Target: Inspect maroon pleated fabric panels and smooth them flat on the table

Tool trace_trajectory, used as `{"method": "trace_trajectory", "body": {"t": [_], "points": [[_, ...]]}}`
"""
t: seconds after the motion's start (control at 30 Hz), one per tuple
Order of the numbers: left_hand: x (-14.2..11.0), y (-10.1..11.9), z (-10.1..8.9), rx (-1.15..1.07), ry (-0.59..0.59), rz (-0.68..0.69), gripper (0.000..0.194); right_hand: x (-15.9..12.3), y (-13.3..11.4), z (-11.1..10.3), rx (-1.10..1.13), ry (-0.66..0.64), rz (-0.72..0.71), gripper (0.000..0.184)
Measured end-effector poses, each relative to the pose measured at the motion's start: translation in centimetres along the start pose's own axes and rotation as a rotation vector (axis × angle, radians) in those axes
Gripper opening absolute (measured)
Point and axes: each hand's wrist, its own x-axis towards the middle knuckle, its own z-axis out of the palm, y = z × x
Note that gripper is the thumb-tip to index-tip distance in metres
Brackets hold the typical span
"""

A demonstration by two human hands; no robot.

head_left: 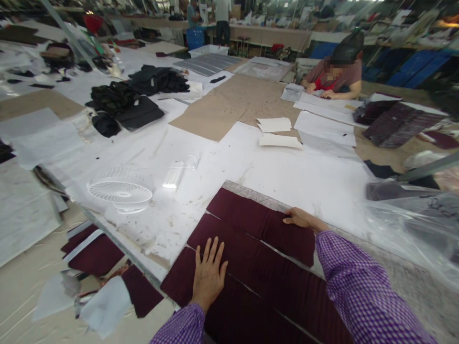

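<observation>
Strips of dark maroon fabric (251, 215) lie side by side in rows on a grey board (261, 195), with narrow pale gaps between them. My left hand (209, 274) rests flat on the near-left part of the rows, fingers spread, holding nothing. At the far right edge of the top strip, my right hand (300, 219) has its thumb on the cloth and its fingers along the edge, gripping it. What lies under those fingers is hidden. Both forearms wear purple checked sleeves, and the lower rows run out of view.
A white table sheet (201, 200) spreads ahead, with brown paper (233, 105) and black garments (124, 102). Maroon scraps (95, 255) lie below the left table edge. Stacked maroon pieces (401, 122) and clear plastic (412, 229) are at right. A co-worker (340, 71) bends over the table.
</observation>
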Motion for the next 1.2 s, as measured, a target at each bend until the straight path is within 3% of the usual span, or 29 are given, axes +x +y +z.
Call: {"method": "trace_trajectory", "body": {"t": [0.17, 0.6, 0.9, 1.2], "points": [[-0.1, 0.0, -0.1, 0.006, -0.006, 0.004, 0.053, 0.2, -0.4, 0.0, -0.036, -0.004, 0.01, 0.02], [0.0, 0.0, -0.2, -0.006, -0.02, -0.005, 0.053, 0.5, 0.3, 1.8, -0.22, 0.172, -0.012, 0.022], [-0.1, 0.0, 0.2, 0.003, 0.013, 0.009, 0.053, 0.0, -0.5, 3.0, -0.364, 0.259, 0.067, 0.023], [-0.2, 0.0, 0.2, 0.003, 0.021, 0.014, 0.053, 0.2, -0.1, 2.5, -0.335, 0.212, 0.027, 0.022]]}}
